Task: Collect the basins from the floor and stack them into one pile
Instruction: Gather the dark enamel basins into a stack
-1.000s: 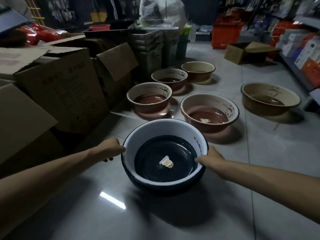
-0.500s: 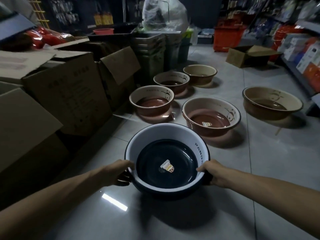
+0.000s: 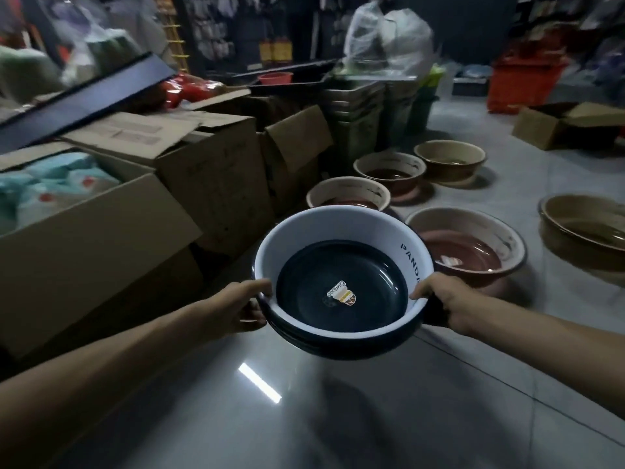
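Holding a white-walled, navy-bottomed basin (image 3: 341,228) above the glossy tiled floor (image 3: 355,411), near centre. Gripped at its left rim by the left hand (image 3: 233,308), thumb over the lip, fingers curled beneath; clasped at its right rim by the right hand (image 3: 444,299) in the same way. Marked with a small sticker on the bottom and dark lettering on the inner right wall. Backed on the floor by a row of 3 brown basins (image 3: 389,163) running far, a wide brown basin (image 3: 473,220) just right, a tan basin (image 3: 575,206) at the right edge. Bordered left by open cardboard boxes (image 3: 101,238).
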Motion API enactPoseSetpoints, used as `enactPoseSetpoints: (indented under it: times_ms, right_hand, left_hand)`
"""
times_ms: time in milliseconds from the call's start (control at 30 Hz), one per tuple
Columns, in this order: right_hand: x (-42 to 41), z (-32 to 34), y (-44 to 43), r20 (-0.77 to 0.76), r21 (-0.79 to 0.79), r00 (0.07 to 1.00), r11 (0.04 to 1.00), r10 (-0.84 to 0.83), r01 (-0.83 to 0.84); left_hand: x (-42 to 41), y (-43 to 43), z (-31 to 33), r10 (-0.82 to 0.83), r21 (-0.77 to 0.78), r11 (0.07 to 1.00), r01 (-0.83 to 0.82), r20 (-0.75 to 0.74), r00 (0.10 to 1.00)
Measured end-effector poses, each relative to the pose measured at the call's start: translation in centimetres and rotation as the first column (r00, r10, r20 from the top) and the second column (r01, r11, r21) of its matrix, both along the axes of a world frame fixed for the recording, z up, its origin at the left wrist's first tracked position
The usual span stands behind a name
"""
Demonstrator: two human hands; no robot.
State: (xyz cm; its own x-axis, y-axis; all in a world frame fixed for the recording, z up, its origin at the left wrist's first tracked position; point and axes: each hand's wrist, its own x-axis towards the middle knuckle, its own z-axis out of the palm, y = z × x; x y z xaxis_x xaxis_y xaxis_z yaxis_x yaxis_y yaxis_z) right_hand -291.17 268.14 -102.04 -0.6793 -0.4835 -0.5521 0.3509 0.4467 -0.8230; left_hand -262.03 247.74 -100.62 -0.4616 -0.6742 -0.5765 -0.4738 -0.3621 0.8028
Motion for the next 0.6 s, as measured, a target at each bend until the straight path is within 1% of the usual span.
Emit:
enactPoseSetpoints:
  times_ms: [33, 133, 200, 267, 333, 433, 500, 600]
  right_hand:
    - [0.8, 0.7, -0.4, -0.015, 0.013, 0.999, 0.999, 0.039, -0.039]
    - [4.0, 1.4, -2.2, -0.020, 0.024, 0.988, 0.988, 0.150, -0.150]
    - [6.7, 1.1, -3.9, -0.038, 0.050, 0.967, 0.967, 0.253, -0.251]
    - [10.0, 0.5, -6.0, -0.031, 0.057, 0.933, 0.932, 0.359, -0.357]
    - [14.4, -0.4, -7.9, -0.019, 0.070, 0.879, 0.878, 0.477, -0.474]
    - [21.8, -1.6, -10.1, 0.007, 0.080, 0.780, 0.777, 0.626, -0.624]
    - [26.6, -2.5, -11.0, 0.020, 0.095, 0.715, 0.711, 0.698, -0.697]
    - [33.6, -3.6, -11.8, 0.063, 0.125, 0.597, 0.588, 0.800, -0.799]
  left_hand:
    - [1.3, 0.6, 0.7, 0.024, 0.017, 1.000, -0.024, 0.029, 0.999]
    - [6.3, 1.6, -0.2, 0.113, 0.024, 0.993, -0.115, 0.075, 0.991]
    - [10.4, 3.2, -1.0, 0.183, 0.044, 0.981, -0.188, 0.099, 0.978]
    - [14.6, 5.1, -2.1, 0.269, 0.028, 0.961, -0.275, 0.142, 0.953]
    - [19.4, 7.5, -3.2, 0.358, 0.003, 0.931, -0.365, 0.190, 0.914]
    - [27.1, 11.4, -4.6, 0.441, 0.065, 0.881, -0.468, 0.242, 0.864]
    - [31.7, 13.8, -4.9, 0.511, 0.096, 0.829, -0.551, 0.269, 0.816]
    - [37.9, 17.1, -5.4, 0.591, 0.090, 0.767, -0.635, 0.287, 0.754]
